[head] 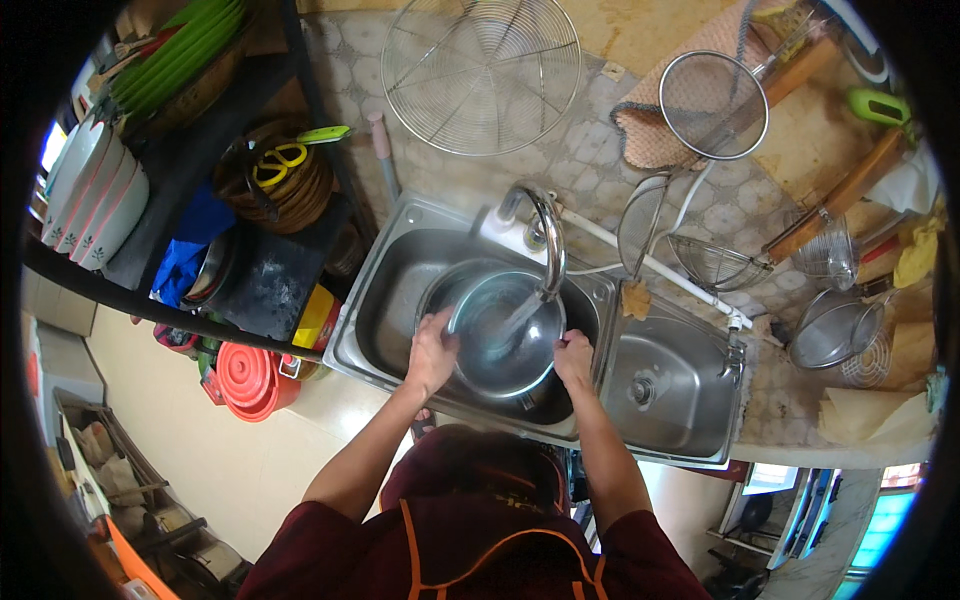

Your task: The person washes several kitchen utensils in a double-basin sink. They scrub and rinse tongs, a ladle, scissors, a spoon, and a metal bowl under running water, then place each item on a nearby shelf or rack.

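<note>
Water [517, 321] pours from a curved chrome faucet [555, 247] into a stainless steel bowl [517, 388]. My left hand [433, 352] grips this bowl's rim on the left, and my right hand [574, 358] grips it on the right. The bowl is held over the larger basin [382, 300] of a double stainless steel sink. Behind it, partly hidden, is a wider metal vessel [436, 286] in the same basin. What lies beneath the bowl cannot be made out.
To the right is the smaller sink basin [690, 405]. A round wire rack [480, 67] and several strainers [714, 105] hang along the tiled wall. At left, a dark shelf [270, 277] holds stacked white bowls [101, 195]; a red bucket [251, 386] stands below.
</note>
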Available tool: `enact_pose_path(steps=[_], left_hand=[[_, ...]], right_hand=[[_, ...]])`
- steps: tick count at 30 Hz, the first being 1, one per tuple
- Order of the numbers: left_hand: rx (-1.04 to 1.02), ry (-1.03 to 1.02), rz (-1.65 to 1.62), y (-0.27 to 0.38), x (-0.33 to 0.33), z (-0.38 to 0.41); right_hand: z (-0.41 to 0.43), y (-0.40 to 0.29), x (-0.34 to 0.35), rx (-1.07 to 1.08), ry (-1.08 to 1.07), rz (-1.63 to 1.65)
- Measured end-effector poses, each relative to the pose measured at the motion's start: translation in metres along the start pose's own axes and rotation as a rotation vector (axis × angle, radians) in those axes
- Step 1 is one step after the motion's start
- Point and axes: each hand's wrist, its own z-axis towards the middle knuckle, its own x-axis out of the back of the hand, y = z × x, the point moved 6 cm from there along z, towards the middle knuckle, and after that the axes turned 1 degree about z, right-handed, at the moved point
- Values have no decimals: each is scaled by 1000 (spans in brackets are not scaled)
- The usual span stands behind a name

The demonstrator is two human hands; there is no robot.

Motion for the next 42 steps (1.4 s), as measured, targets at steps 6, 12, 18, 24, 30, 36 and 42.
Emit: enact_pose_path(steps=[6, 12, 18, 24, 30, 36, 42], left_hand=[[488, -245, -370, -41, 18, 33], [608, -264, -557, -75, -7, 13], [336, -314, -453, -8, 4, 23], [654, -315, -560, -53, 29, 55], [845, -534, -680, -136, -62, 47], [706, -911, -754, -151, -147, -17], [805, -836, -821, -159, -185, -31]], right_hand=[[-5, -27, -2, -247, -515, 150], [-3, -76, 55, -100, -449, -164], [-2, 0, -26, -25, -457, -46], [-27, -39, -10, -421, -849, 384], [-23, -93, 78, -458, -575, 739], [-16, -174, 133, -130, -332, 147], [-12, -190, 150, -124, -209, -278]])
